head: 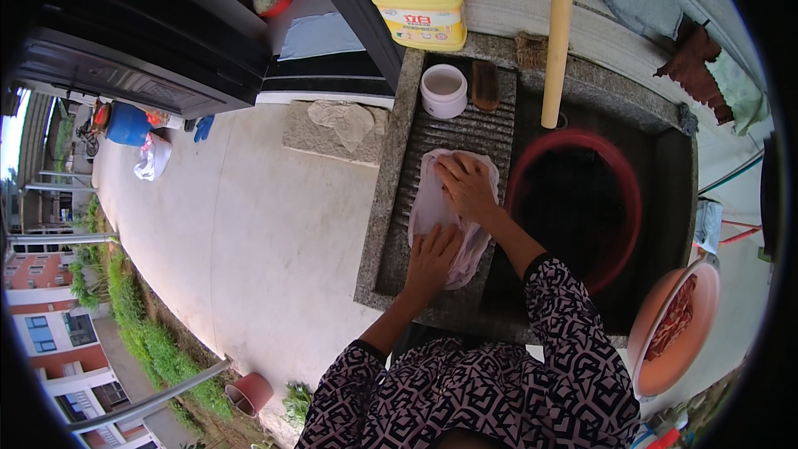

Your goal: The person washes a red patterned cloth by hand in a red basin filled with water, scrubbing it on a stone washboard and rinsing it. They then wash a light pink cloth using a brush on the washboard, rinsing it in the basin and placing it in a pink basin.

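Note:
A wet, pale pink cloth (434,212) lies spread over the ridged stone washboard (408,184) of a stone laundry sink. My left hand (433,262) rests palm down on the cloth's near part, fingers somewhat apart. Farther up, my right hand (467,190) lies on the cloth with bent fingers, its thumb mostly hidden. Whether those fingers pinch any fabric does not show. Beyond the cloth, a white plastic tub (444,92) and a wooden scrubbing brush (485,86) stand at the board's far end.
A red basin (636,212) with dark contents sits in the sink trough, under a yellowish pipe (558,43). A yellow detergent jug (424,9) stands on the far rim (492,43). At right, an orange basin (645,340) holds patterned fabric. A stone step (305,131) bears a rag (343,121).

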A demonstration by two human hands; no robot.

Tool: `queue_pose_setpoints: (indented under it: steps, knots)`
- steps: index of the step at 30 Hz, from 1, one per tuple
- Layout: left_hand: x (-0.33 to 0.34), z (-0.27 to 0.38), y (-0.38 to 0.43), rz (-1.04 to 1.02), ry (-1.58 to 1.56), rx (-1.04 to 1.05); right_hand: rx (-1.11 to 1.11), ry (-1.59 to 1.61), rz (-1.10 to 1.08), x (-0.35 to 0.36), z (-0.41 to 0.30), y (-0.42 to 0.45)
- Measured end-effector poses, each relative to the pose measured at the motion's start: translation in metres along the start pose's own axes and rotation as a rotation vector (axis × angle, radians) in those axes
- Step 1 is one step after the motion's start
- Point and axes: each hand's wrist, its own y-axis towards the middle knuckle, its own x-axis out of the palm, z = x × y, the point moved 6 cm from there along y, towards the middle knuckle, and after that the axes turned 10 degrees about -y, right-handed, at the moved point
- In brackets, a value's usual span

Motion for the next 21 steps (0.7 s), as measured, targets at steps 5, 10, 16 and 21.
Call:
queue_pose_setpoints:
  steps: [5,10,16,21]
  knots:
    - [-0.008,0.004,-0.002,-0.028,-0.019,0.042,0.001,0.073,-0.138,0.006,0.011,0.0]
    - [-0.012,0.003,-0.01,-0.036,-0.15,0.045,0.03,0.175,-0.146,-0.008,0.032,0.008]
    - [-0.008,0.003,-0.011,-0.071,-0.164,0.006,0.027,0.073,-0.023,-0.006,0.073,0.12]
    - [-0.005,0.001,-0.012,-0.105,-0.216,-0.001,0.066,-0.174,-0.797,0.062,0.097,0.16]
